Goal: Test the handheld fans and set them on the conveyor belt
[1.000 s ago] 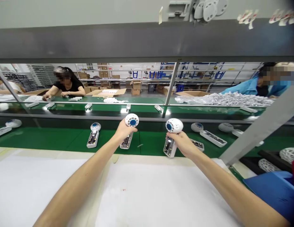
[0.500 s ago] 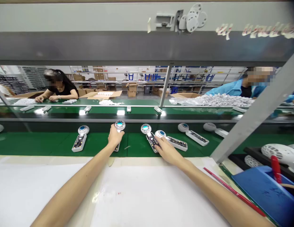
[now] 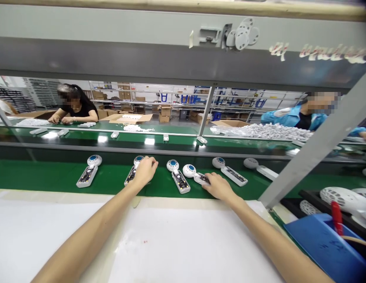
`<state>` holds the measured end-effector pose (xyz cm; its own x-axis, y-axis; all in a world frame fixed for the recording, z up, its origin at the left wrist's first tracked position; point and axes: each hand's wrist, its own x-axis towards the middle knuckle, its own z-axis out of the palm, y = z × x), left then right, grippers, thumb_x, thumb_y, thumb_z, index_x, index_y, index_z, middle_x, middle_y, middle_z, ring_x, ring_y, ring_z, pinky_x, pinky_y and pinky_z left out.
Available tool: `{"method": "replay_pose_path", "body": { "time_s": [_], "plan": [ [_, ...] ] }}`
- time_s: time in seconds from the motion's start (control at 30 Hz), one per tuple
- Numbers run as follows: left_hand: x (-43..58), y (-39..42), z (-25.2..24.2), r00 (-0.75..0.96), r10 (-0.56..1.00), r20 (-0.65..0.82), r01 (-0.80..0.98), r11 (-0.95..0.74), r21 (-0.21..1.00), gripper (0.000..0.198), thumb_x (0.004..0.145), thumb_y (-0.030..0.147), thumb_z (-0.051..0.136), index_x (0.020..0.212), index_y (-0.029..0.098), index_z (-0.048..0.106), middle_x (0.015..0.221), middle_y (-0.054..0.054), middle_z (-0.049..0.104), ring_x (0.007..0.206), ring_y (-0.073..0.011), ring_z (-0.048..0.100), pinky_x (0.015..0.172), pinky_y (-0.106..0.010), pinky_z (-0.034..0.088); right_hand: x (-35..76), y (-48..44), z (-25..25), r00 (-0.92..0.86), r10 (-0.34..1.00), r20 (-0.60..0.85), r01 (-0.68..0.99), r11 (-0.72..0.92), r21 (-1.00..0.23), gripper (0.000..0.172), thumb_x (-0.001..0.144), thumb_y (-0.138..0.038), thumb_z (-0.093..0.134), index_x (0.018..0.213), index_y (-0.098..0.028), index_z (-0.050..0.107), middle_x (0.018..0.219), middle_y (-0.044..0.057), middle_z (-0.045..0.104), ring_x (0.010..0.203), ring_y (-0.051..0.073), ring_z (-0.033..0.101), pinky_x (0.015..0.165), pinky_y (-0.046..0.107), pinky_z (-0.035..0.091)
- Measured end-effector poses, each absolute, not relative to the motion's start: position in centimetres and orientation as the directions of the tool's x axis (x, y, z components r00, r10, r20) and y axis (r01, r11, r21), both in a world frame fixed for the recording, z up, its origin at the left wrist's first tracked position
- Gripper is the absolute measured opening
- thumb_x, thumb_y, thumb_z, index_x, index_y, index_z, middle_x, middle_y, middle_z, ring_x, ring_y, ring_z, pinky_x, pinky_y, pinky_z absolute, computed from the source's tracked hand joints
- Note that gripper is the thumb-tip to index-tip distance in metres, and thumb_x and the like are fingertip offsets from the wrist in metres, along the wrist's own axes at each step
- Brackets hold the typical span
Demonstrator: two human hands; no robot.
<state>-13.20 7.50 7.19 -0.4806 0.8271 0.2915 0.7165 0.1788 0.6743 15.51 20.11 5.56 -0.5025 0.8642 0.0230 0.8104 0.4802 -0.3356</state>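
A row of white handheld fans with round slotted heads lies on the green conveyor belt [image 3: 38, 173]; several handles stand uncovered with circuit boards showing. My right hand [image 3: 219, 185] closes its fingers on the handle of one fan [image 3: 200, 179], whose head points left. My left hand [image 3: 145, 172] is over the right side of another fan [image 3: 130, 175], fingers loosely curved and apart, partly hiding it. Between my hands rests a fan [image 3: 181, 182] that neither hand touches. More fans lie beyond: one at far left [image 3: 87, 176] and one right of my right hand [image 3: 234, 176].
White sheets [image 3: 183, 239] cover the bench before me. At right stand a slanted metal post [image 3: 315, 145], a blue bin [image 3: 324, 243] with a red-handled tool [image 3: 336, 217], and dark trays of white parts. Two people sit across the line near piles of small white parts [image 3: 271, 131].
My left hand has let go of its fan, which now lies lower left of the fingers. My right hand has moved from the middle fan to the one beside it. The fans have shifted left.
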Motion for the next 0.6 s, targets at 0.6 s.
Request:
{"method": "replay_pose_path", "body": {
  "time_s": [0.6],
  "plan": [
    [-3.8, 4.6, 12.1, -0.26, 0.928, -0.266, -0.493, 0.11, 0.863, 0.02, 0.093, 0.033, 0.059, 0.1, 0.016, 0.051, 0.078, -0.007, 0.066, 0.064, -0.0194, 0.068, 0.064, -0.038, 0.061, 16.6, 18.3, 11.7, -0.469, 0.87, 0.155, 0.706, 0.474, -0.527, 0.043, 0.091, -0.043, 0.055, 0.125, -0.018, 0.063, 0.13, 0.013, 0.059, 0.115, 0.027, 0.059, 0.101, 0.036, 0.044]
  ]
}}
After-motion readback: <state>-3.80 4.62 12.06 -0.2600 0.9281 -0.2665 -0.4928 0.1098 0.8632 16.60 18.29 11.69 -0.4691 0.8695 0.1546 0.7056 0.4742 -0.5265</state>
